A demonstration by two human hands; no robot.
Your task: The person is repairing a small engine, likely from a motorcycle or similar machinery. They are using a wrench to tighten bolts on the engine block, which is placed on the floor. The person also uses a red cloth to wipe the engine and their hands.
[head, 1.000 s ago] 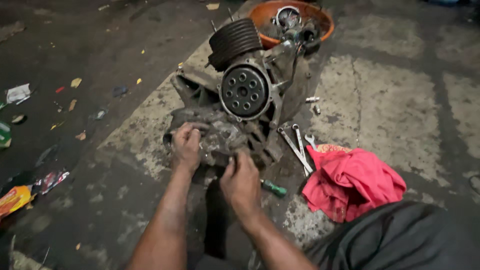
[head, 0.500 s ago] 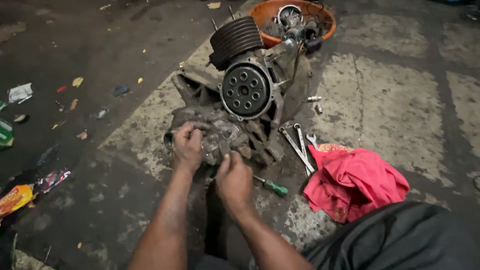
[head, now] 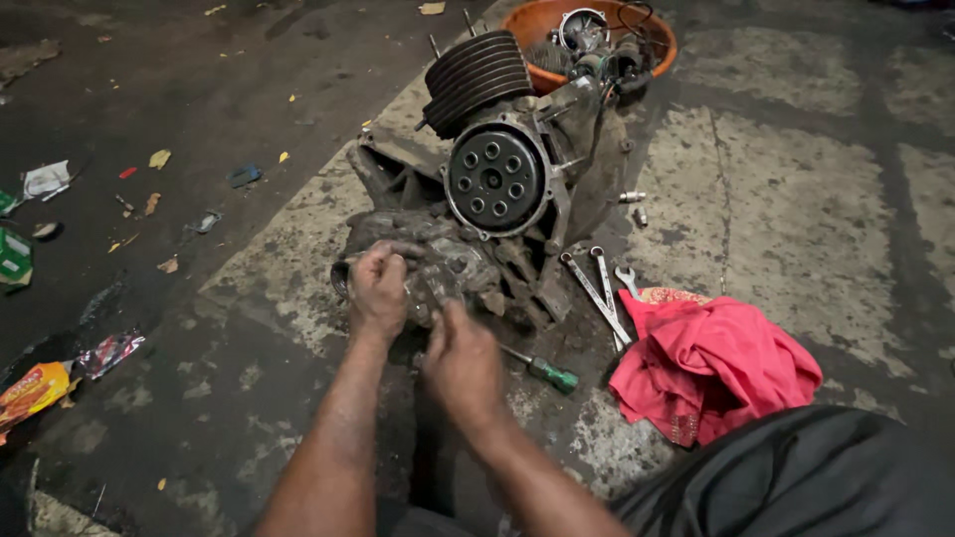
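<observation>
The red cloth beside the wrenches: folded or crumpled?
Crumpled. The red cloth lies bunched in loose, uneven folds on the concrete floor, its edge over the wrenches.

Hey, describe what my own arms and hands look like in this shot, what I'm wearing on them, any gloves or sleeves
Both forearms are bare: no sleeves reach into view, and there are no gloves, watch or bands. The left hand and the right hand look smeared with dark grease and grime, thickest on the fingers. The arms are lean. A dark garment shows at the lower right, probably your trouser leg.
</observation>
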